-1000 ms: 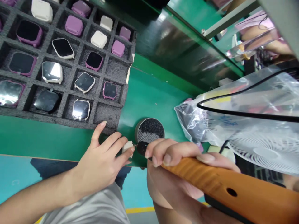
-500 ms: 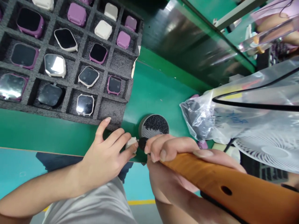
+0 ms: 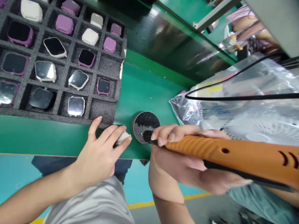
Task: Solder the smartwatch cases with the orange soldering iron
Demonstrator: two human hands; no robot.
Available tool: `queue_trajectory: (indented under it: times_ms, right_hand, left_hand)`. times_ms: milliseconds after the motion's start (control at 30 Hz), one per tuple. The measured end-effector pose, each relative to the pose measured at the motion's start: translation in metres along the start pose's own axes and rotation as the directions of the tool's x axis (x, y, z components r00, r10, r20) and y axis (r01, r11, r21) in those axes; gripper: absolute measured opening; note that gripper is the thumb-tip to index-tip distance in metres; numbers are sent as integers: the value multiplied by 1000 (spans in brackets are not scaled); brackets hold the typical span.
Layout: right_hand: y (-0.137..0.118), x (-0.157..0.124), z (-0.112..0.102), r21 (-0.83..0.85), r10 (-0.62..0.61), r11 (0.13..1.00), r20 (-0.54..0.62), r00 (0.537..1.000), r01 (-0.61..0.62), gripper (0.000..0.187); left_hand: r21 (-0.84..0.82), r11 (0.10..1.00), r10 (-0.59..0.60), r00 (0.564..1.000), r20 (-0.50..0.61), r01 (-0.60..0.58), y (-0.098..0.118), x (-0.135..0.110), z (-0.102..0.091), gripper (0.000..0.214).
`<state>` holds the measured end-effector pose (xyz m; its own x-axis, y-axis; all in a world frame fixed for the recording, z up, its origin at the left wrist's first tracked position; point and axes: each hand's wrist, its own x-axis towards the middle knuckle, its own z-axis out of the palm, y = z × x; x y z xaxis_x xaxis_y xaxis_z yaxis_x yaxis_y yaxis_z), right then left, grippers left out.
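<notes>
My left hand (image 3: 100, 154) rests at the bench's front edge, its thumb and fingers pinching a small white watch case (image 3: 123, 137). The fingers cover most of it. My right hand (image 3: 182, 166) wraps round an orange electric screwdriver (image 3: 207, 147), held nearly level. Its black nose (image 3: 147, 136) is over the near rim of a round metal dish (image 3: 133, 129). Dark grains, possibly tiny screws, lie on the dish's perforated top; they are too small to make out. The screwdriver tip and the watch case are apart.
A grey foam tray (image 3: 46, 117) with purple, white and black watches in its compartments lies at the left. Clear plastic bags (image 3: 210, 109), a black cable (image 3: 210, 98) and a white fan grille (image 3: 252, 130) stand at the right. Another person's arm shows at upper right.
The screwdriver nose has come away from the watch case and moved over the dish. My left hand still pinches the case, now tilted. The whole view has shifted.
</notes>
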<state>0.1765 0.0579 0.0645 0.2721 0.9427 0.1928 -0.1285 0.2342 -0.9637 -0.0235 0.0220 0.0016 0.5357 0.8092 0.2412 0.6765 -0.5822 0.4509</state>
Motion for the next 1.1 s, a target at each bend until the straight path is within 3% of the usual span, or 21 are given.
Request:
queue_trajectory:
  times_ms: [100, 233, 333, 733, 1100]
  right_hand:
    - [7, 0, 1, 62, -99, 993, -1, 995, 99, 43]
    - [10, -2, 2, 48, -73, 996, -4, 997, 73, 45]
    - [8, -2, 2, 37, -52, 998, -13, 999, 53, 44]
    - [4, -5, 4, 21, -21, 1000, -29, 999, 22, 42]
    - [-7, -8, -2, -3, -114, 994, 8, 994, 114, 46]
  left_hand:
    - [5, 1000, -15, 1000, -11, 15, 1, 1, 0, 56]
    - [19, 999, -31, 999, -34, 32, 3, 3, 1, 32]
    - [41, 999, -31, 998, -58, 33, 4, 2, 1, 27]
    - [-4, 1000, -28, 998, -59, 28, 2, 0, 4, 34]
    - [-50, 998, 30, 999, -24, -31, -1, -3, 0, 45]
